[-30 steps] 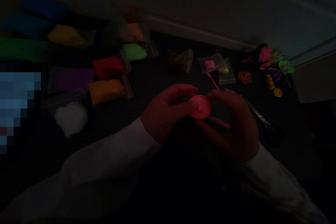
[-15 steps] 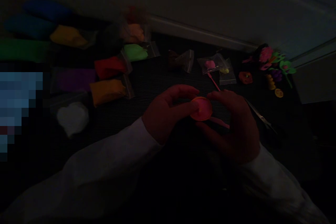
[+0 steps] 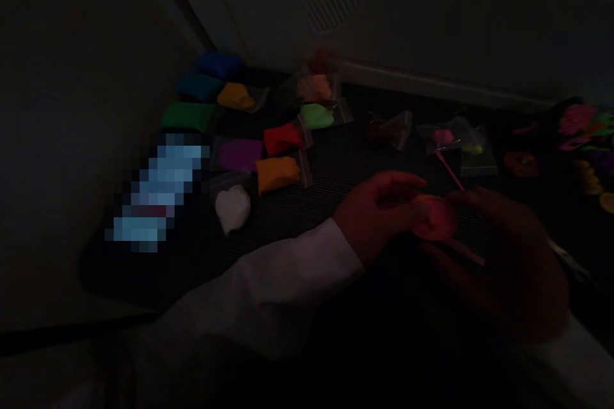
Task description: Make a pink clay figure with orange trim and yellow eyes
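A round pink clay disc point(image 3: 442, 218) with an orange rim sits between my two hands. My left hand point(image 3: 378, 214) is closed on its left side, with the thumb lying over its face. My right hand point(image 3: 520, 262) curves around the disc from the right, its forefinger at the upper edge and its thumb at the lower edge. Dim light hides the exact finger contact. Below the disc, a pink stick-like tool point(image 3: 467, 252) lies partly behind my right hand. Another pink tool point(image 3: 449, 171) lies just beyond the disc.
Several bags of coloured clay, including orange point(image 3: 278, 174), purple point(image 3: 240, 154) and white point(image 3: 233, 208), lie to the left. A lit, blurred screen point(image 3: 160, 195) is farther left. Scissors point(image 3: 570, 259), a red-orange clay piece point(image 3: 522, 164) and pink flower-like pieces point(image 3: 577, 124) are at the right.
The view has swung left, so everything appears farther right and more of the lit screen shows. Both hands keep nearly the same hold around the disc.
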`<action>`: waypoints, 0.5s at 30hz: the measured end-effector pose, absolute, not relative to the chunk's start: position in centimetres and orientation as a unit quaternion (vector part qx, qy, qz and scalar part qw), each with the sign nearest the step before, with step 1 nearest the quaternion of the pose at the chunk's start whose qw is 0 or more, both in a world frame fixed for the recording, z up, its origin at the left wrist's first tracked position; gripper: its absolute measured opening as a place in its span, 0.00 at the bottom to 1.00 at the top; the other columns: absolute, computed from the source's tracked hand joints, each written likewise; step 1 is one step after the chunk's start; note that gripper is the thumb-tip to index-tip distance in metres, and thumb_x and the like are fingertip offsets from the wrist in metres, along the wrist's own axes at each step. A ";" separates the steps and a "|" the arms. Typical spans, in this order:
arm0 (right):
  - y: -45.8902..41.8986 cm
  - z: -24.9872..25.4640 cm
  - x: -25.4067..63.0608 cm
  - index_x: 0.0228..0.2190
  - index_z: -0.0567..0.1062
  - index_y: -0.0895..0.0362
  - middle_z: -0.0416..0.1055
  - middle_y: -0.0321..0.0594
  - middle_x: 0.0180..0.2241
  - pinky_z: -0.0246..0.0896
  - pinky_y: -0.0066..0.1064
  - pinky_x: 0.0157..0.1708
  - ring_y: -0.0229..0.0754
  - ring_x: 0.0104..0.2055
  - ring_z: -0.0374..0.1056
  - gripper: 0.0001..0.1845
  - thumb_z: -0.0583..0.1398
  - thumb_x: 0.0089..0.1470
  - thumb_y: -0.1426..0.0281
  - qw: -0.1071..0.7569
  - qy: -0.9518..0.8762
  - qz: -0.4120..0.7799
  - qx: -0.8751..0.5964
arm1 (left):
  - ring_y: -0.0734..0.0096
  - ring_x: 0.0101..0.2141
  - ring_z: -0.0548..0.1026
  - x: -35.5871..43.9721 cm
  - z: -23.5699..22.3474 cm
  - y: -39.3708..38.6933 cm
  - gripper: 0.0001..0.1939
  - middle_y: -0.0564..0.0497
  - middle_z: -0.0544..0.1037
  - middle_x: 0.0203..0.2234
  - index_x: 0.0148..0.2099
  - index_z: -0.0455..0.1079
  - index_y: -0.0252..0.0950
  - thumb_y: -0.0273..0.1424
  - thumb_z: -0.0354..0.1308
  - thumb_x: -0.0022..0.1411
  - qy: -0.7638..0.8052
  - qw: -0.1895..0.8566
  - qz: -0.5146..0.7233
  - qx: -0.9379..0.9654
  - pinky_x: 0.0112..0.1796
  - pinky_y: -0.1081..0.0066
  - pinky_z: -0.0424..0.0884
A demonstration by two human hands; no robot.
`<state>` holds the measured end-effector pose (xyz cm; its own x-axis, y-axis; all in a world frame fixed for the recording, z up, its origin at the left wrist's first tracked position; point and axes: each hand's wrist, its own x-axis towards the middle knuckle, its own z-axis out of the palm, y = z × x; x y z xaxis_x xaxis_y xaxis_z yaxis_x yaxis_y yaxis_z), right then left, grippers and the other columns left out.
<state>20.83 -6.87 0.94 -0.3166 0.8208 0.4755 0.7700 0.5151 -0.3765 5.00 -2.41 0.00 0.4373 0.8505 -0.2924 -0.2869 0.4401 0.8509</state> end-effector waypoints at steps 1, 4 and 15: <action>-6.9 0.9 20.8 0.51 0.56 0.50 0.65 0.41 0.42 0.56 0.45 0.45 0.49 0.46 0.60 0.35 0.62 0.41 0.67 0.319 -0.808 0.039 -0.494 | 0.75 0.32 0.69 5.0 0.0 -2.4 0.14 0.53 0.70 0.32 0.37 0.66 0.37 0.27 0.60 0.44 0.378 0.757 0.377 0.377 0.35 0.72 0.65; -6.8 1.0 20.7 0.51 0.58 0.54 0.66 0.43 0.41 0.57 0.44 0.45 0.49 0.45 0.61 0.35 0.62 0.40 0.69 0.321 -0.812 0.023 -0.487 | 0.76 0.31 0.69 5.0 0.1 -2.4 0.13 0.54 0.70 0.31 0.36 0.67 0.36 0.27 0.61 0.44 0.373 0.757 0.382 0.377 0.35 0.73 0.64; -7.2 1.3 20.1 0.49 0.58 0.50 0.67 0.40 0.43 0.55 0.50 0.47 0.51 0.47 0.60 0.32 0.61 0.41 0.70 0.351 -0.794 0.035 -0.496 | 0.74 0.35 0.70 4.7 -0.2 -2.3 0.14 0.53 0.72 0.34 0.37 0.67 0.38 0.29 0.61 0.44 0.367 0.754 0.393 0.377 0.37 0.72 0.65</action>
<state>20.14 -7.24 1.34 -0.2624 0.8115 0.5221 0.7619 0.5062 -0.4039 4.70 -2.31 -0.20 0.4206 0.8701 -0.2568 -0.3155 0.4056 0.8579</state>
